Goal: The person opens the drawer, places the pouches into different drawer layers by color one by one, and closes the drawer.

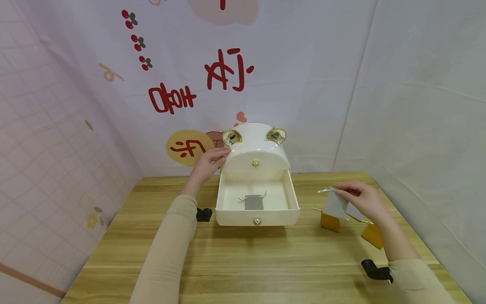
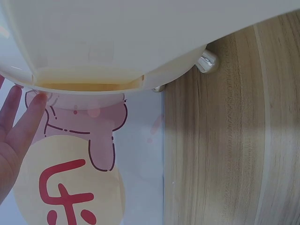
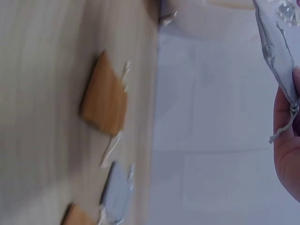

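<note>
A white storage box (image 1: 255,145) with gold-rimmed round ornaments on top stands at the back of the table, its lower drawer (image 1: 235,217) pulled out. In that drawer lies a grey drawstring pouch (image 1: 253,202). My left hand (image 1: 209,164) touches the box's left side with extended fingers, and the left wrist view shows those fingertips (image 2: 41,99) at its edge. To the right, my right hand (image 1: 362,198) pinches a light grey drawstring pouch (image 1: 336,204) by its top, lifted above the table. Below it are an orange pouch (image 1: 330,222) and, partly hidden, another grey pouch (image 1: 355,212).
A second orange pouch (image 1: 373,235) lies close to my right wrist. The wooden table (image 1: 243,261) reaches back to a printed white curtain (image 1: 303,84). Black straps (image 1: 376,271) show at both wrists.
</note>
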Demonstrator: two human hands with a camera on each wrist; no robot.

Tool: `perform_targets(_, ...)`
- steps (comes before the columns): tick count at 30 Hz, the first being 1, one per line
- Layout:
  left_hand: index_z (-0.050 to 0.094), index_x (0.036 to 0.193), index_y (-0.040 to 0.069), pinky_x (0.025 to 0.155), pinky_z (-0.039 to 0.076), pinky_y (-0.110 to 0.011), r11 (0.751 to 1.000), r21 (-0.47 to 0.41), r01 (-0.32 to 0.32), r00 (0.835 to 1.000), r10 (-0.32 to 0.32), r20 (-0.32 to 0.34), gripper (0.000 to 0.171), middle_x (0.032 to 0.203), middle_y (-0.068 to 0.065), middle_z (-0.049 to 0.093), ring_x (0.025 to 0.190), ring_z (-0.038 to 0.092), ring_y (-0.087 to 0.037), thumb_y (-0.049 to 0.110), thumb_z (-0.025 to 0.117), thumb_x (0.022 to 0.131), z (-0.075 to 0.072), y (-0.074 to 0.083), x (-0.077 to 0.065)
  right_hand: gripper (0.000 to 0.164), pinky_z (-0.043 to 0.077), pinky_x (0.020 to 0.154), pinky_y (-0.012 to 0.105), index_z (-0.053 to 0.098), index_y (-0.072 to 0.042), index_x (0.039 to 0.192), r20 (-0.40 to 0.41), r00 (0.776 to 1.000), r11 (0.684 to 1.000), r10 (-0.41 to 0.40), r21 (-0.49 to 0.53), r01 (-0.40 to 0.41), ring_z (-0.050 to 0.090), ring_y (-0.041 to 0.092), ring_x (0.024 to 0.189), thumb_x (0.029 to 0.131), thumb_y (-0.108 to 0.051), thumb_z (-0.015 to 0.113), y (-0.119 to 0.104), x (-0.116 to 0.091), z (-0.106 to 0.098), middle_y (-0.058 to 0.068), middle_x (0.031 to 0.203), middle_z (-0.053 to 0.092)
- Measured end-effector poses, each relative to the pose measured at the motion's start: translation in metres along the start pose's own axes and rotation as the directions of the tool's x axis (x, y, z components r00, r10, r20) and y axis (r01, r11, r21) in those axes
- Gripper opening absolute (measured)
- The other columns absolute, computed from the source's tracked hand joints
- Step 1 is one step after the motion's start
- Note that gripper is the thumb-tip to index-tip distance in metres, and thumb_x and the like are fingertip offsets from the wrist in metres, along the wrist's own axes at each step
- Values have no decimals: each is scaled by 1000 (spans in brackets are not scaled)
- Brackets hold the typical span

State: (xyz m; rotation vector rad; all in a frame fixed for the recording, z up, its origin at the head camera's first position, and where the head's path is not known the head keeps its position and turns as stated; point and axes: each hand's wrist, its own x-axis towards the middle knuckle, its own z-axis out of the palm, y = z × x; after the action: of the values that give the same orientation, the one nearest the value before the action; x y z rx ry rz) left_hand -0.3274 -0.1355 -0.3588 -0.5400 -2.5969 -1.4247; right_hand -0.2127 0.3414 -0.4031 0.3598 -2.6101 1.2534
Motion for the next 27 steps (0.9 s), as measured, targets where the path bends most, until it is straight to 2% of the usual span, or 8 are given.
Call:
perform_targets(3,64,136,22,106,43,-41,1000,-4,-1,1000,1,1,37,144,-1,53,137,41,-22,21,63,99,0,0,0,28,52,74,15,72,-5,119,5,1000,999,-14,29,13,62,1,92,97,-23,67,-17,8,4,0,112,67)
perform_targets(11,64,136,22,106,43,-43,1000,4,3,1000,-4,6,37,144,-1,53,137,40,-23,21,63,99,0,-1,0,28,53,73,18,73,-5,119,18,998,991,-53,122,51,61,9,91,96,-20,68,-60,28,14,-3,108,66)
perform_targets(18,64,136,22,107,42,-43,1000,18,2,1000,-2,3,37,144,-1,53,137,41,-23,21,63,99,0,0,0,21,51,76,16,75,-4,113,8,985,973,-172,155,169,62,8,93,93,-11,71,-84,48,34,8,108,70)
perform_targets(22,63,137,22,107,42,-43,1000,25,-4,1000,4,6,38,144,-1,53,138,40,-23,20,63,99,0,0,0,19,52,75,16,76,-3,110,16,981,965,-195,181,189,62,9,90,92,-8,72,-95,57,46,13,108,70)
perform_targets(27,63,137,21,107,41,-43,1000,20,-11,1000,11,5,38,145,-1,53,138,39,-23,19,63,99,0,0,0,18,53,74,19,77,-4,108,41,976,963,-216,174,206,62,13,90,91,-8,73,-105,65,60,11,105,71)
